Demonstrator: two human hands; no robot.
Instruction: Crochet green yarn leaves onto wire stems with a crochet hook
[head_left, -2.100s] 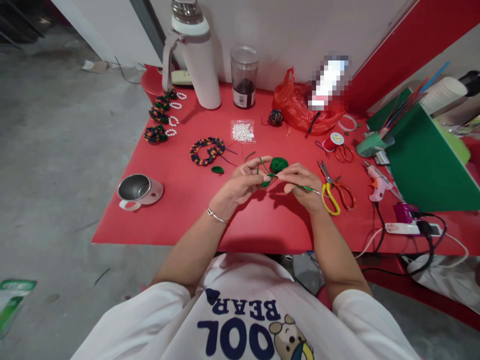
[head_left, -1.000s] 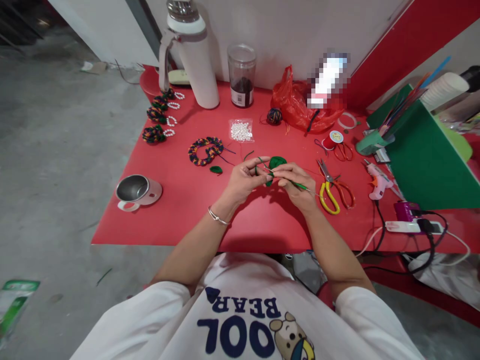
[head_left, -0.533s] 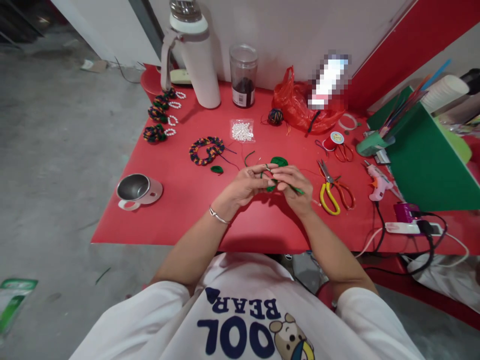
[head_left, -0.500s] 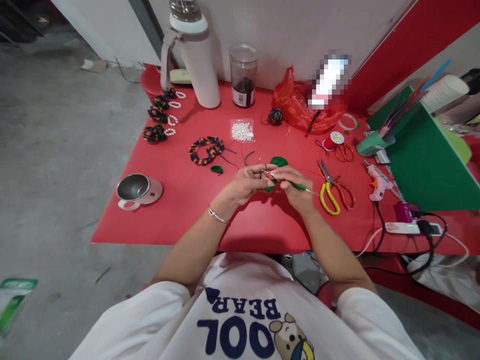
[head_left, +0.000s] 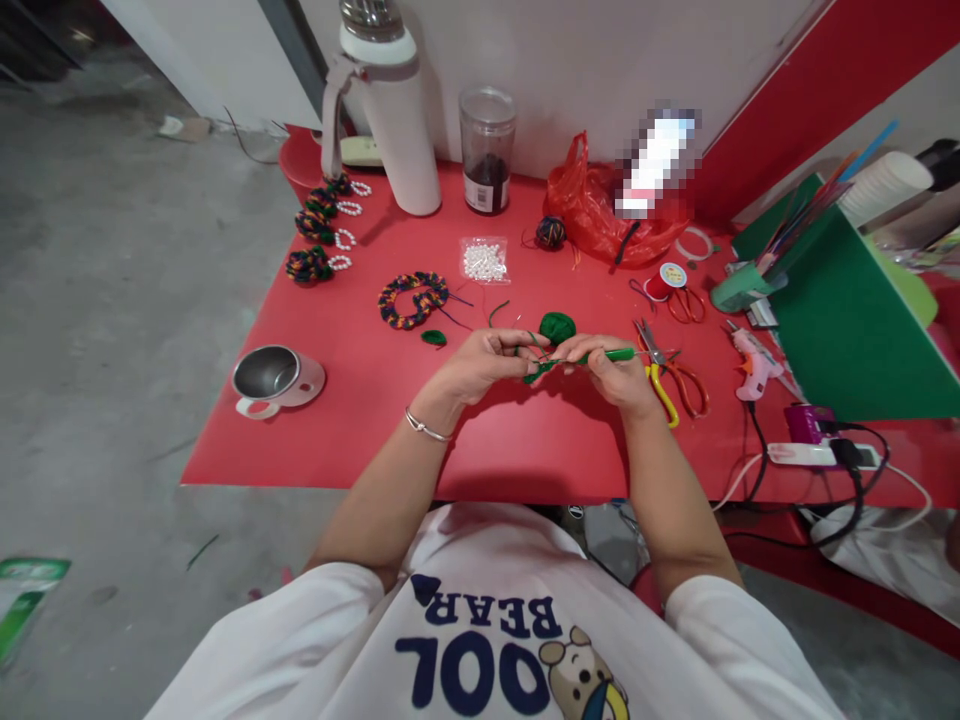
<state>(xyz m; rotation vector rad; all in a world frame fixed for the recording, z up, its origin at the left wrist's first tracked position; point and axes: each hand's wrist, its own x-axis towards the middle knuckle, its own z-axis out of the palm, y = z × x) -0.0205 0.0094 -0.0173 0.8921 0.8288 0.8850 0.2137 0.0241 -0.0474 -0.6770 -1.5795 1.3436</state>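
- Pinches the green crochet piece (head_left: 538,375) between thumb and fingers of the left hand (head_left: 484,368), above the red table (head_left: 330,435).
- Clamps the hook (head_left: 621,354) by its green handle in the right hand (head_left: 616,378), just beside the left.
- Points the hook's shaft left to the crochet piece; cannot tell, at this size, whether through a loop or only against it.
- Carries a green strand (head_left: 534,339) at the left fingers.
- Wears a bracelet (head_left: 426,427) on the left wrist.
- Has the green ball (head_left: 557,328) just beyond the fingertips.
- Has the scissors (head_left: 649,342) beside the right hand, with the yellow handle partly hidden.
- Shows, near the left hand, a green leaf (head_left: 433,338), with a multicolour braid (head_left: 401,302) beyond.
- Shows, farther off, a bead bag (head_left: 484,261), dark ball (head_left: 550,233) and red bag (head_left: 581,200).
- Has a spool (head_left: 666,285) and glue gun (head_left: 757,365) to the right, a mug (head_left: 307,378) well to the left.
- Shows a bottle (head_left: 405,130) and tumbler (head_left: 487,140) upright by the wall (head_left: 555,70).
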